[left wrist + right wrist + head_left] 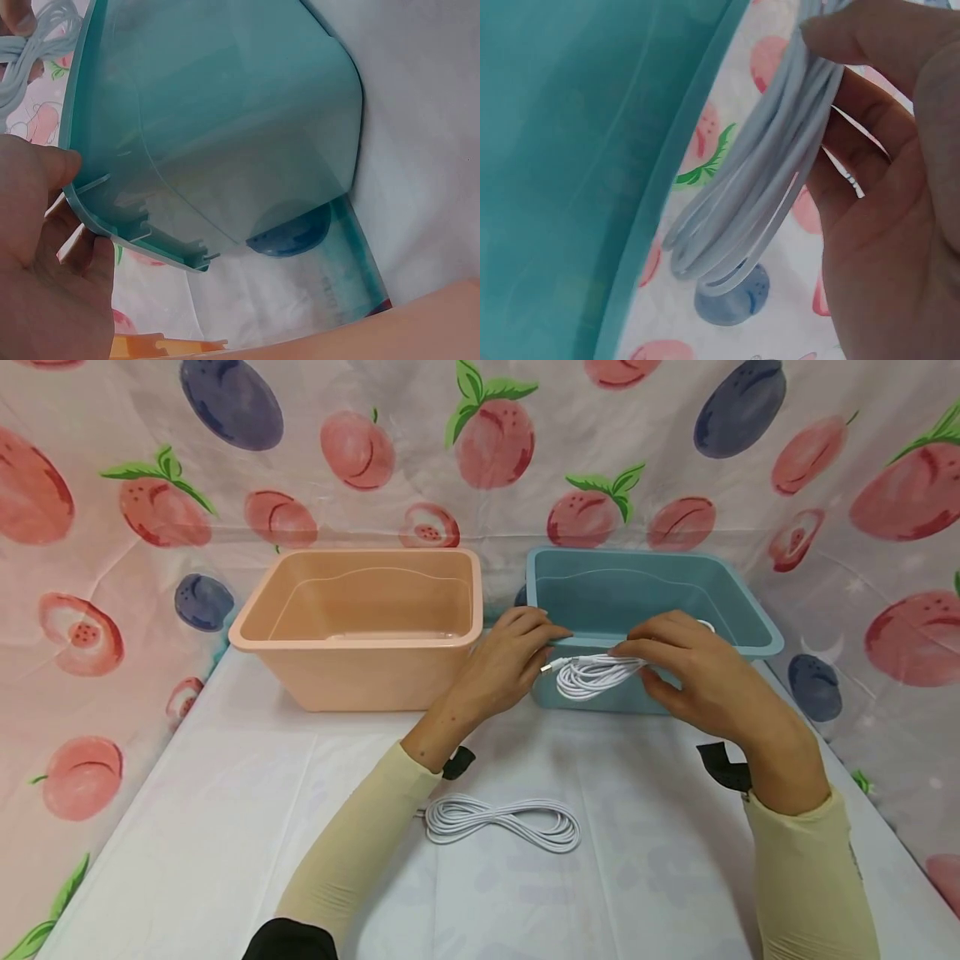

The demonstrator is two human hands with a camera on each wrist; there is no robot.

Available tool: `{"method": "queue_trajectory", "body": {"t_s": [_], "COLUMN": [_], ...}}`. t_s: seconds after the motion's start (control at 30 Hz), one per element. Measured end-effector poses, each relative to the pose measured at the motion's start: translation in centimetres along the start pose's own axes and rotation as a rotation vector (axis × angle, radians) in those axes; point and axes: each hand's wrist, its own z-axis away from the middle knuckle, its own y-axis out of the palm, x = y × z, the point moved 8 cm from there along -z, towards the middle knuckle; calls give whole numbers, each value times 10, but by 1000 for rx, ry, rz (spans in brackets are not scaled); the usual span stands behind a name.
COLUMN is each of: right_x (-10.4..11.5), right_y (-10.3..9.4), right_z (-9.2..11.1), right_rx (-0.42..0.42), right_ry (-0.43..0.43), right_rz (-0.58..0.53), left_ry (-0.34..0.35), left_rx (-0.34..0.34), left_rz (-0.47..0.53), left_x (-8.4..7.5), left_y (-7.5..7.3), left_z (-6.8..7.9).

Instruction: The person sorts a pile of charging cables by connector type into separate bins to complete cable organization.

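A bundled white cable [596, 675] hangs from my right hand [693, 672], pinched between thumb and fingers in front of the teal bin's near rim. In the right wrist view, the cable's loops [742, 195] dangle beside the bin wall. My left hand [504, 664] grips the near left corner of the teal bin's rim [645, 642]; the left wrist view has the thumb on one side of the lip and fingers under it. A second white cable [502, 822], coiled in a figure eight, lies on the table nearer to me.
A peach-coloured bin [360, 672] stands left of the teal one, close to my left hand. Both are on a white-covered table [225, 827]. Behind and at the sides hangs a fruit-printed cloth [427, 435].
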Motion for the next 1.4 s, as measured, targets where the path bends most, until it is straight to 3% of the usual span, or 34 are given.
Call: {"method": "queue_trajectory", "body": {"t_s": [0.8,1.4], "right_x": [-36,-64], "right_y": [8,11], "right_z": [9,19], "right_rx": [-159,-186], "right_ry": [78,265], "right_rz": [3,60], "left_ry": [-14,-8], "left_rx": [-3,-13], "left_rz": [-12,4], "left_x": [2,2], "left_y": [1,1], "left_z": [0,0]}}
